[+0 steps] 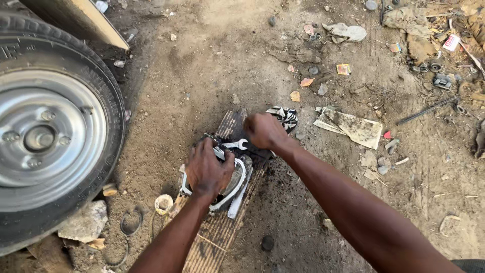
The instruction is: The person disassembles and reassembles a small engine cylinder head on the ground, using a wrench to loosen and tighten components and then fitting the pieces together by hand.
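My left hand (pixel 208 171) presses down on a greasy metal part (pixel 237 178) with a curved silvery rim, lying on a wooden plank (pixel 214 235) on the dirt. My right hand (pixel 264 130) is closed in a fist just above it, by the open end of a silver spanner (pixel 237 145); whether it grips the spanner's handle is hidden. A black-and-white striped rag (pixel 285 117) lies right behind my right hand.
A vehicle wheel (pixel 48 131) with a silver rim fills the left edge, a stone (pixel 83 222) under it. A rubber ring (pixel 130 222) lies on the ground at lower left. Dirty paper (pixel 353 127), a metal rod (pixel 424 111), rags and small scraps litter the right.
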